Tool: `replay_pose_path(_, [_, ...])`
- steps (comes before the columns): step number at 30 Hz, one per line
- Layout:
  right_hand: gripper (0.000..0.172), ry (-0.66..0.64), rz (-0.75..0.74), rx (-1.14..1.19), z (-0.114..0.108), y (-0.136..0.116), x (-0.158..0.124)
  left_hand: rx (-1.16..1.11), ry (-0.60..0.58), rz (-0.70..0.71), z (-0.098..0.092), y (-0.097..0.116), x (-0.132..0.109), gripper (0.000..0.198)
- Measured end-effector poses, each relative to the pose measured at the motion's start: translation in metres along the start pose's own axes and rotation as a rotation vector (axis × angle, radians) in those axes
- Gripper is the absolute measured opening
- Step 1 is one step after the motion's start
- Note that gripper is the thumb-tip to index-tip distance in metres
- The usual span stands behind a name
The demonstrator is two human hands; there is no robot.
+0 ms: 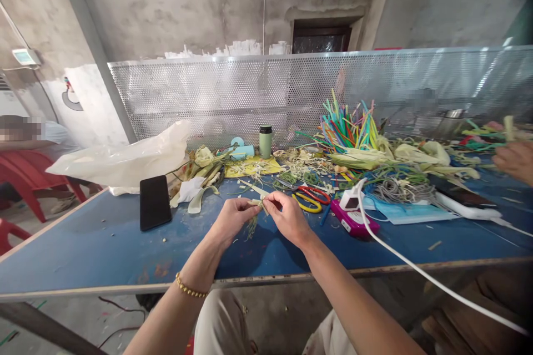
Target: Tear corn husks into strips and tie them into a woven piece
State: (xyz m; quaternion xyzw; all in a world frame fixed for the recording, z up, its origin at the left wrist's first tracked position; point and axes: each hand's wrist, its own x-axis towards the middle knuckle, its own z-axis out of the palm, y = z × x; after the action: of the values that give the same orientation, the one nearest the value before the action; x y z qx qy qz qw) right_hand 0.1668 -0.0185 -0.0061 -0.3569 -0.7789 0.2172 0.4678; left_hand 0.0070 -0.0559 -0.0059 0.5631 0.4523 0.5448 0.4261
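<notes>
My left hand (237,216) and my right hand (286,215) meet above the front of the blue table (175,258). Between their pinched fingertips is a small bundle of pale green corn husk strips (261,204). A long pointed strip sticks up from it toward the left, and thin strands dangle below. The fingers of both hands are closed on the bundle, partly hiding it. Just beyond my right hand lie scissors with red handles (318,195) and scissors with yellow handles (308,203).
A black phone (155,203) and a plastic bag (125,161) lie left. A green bottle (265,141) stands behind, near colourful stems (347,125) and husks. A purple power strip (353,219) with a white cable sits right. Another person's hand (516,162) shows far right.
</notes>
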Motion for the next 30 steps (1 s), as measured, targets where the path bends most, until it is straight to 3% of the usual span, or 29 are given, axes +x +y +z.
replay_pose_path(5, [0.016,-0.033,-0.101,-0.025,-0.001,-0.001,-0.002,0.038,-0.040,0.008,-0.003,-0.001,0.000,0.032])
replay_pose_path(11, [0.034,-0.091,0.100,0.176,-0.003,-0.006,-0.001,-0.043,0.008,-0.019,-0.002,0.000,0.000,0.032])
replay_pose_path(23, [0.028,-0.087,0.180,0.364,0.000,-0.004,0.000,-0.015,0.054,-0.004,-0.002,0.005,0.000,0.031])
replay_pose_path(30, [0.026,-0.156,0.291,0.531,-0.002,-0.012,-0.001,-0.034,0.029,0.007,-0.001,0.003,0.000,0.030])
